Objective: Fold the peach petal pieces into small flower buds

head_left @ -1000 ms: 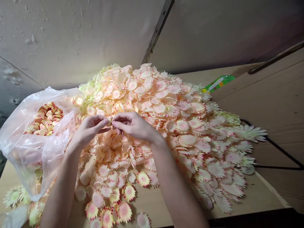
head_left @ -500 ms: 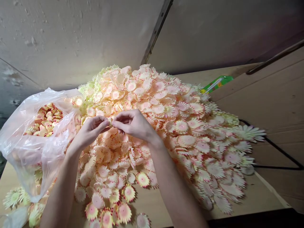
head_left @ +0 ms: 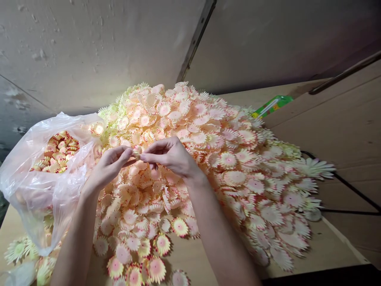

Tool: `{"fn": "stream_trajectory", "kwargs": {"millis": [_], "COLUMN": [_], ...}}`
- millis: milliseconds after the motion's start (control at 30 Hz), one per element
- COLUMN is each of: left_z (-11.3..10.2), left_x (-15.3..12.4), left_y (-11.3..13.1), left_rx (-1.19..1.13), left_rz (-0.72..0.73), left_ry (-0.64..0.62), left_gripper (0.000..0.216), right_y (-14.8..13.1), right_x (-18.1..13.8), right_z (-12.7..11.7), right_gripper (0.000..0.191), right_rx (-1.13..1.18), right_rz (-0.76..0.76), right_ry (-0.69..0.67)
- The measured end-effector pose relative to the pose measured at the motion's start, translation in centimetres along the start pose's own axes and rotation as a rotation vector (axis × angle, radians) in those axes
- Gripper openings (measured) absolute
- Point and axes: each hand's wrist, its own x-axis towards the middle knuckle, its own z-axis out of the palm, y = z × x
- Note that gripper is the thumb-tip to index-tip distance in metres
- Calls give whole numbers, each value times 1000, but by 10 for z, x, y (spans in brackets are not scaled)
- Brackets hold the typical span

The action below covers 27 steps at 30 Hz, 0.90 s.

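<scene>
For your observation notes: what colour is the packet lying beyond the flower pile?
The packet is bright green with white and yellow marks; head view.

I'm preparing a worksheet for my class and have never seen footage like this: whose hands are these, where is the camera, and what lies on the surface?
No machine here: a person wears one camera on the head, looking down at their own bare hands. The left hand and right hand together pinch one small cream-and-pink artificial flower piece. Beneath lies a big heap of pink-and-cream artificial daisy flowers on a pale brown tabletop. At the left, a clear plastic bag holds more small pieces. A green packet lies behind.
</scene>
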Motion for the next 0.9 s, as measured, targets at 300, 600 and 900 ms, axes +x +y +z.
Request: {"fn": "stream_trajectory", "kwargs": {"millis": [300,600,900], "left_z": [-6,-1,-5], "left_x": [1,0,-1], "left_y": [-7,-1,4], "left_rx": [45,-47,-53], "left_rz": [10,-12,12], "left_ry": [-34,-41,82], "left_gripper": [29,32,29], "right_y": [2,1,-3], "right_x": [-1,-1,-3], "right_z": [-4,-6,-14], "right_gripper": [23,23,25], "right_rx": [10,27,28], "right_rz": [-5,3,-54], "right_ry": [-67,-97,84]}}
